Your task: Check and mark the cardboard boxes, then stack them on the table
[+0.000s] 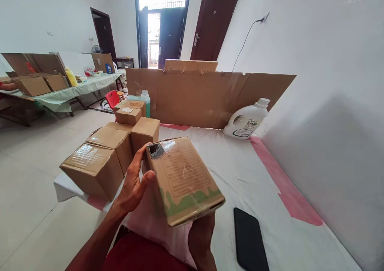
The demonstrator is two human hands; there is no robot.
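1. Head view: you are holding one printed box (186, 177) over the near side of one white-covered table (240, 171) – its top face is tilting toward you.
2. Your two hands are keeping apart from each other, both working on that single box. Your left hand (135, 187) is clamping its left side, thumb lying along the near edge.
3. Your right hand (202, 233) is bearing the near end from beneath; the box is hiding its fingers, so you cannot tell how firmly they are gripping.
4. One dark opening (156, 151) is showing at the printed box's far left corner, but the inside is looking too dark to tell what it is holding.
5. At least five plain boxes (112, 139) are crowding the table's left side, one sitting on top of others; their walls are hiding any contents.
6. Two plastic containers are standing farther back: one white jug (247, 119) before the cardboard panel (192, 99), its opaque wall concealing the inside, and one blue-green bottle (146, 103) behind the boxes – whether liquid or plastic is giving the colour, you cannot tell.
7. One black phone (250, 239) is lying to the right.
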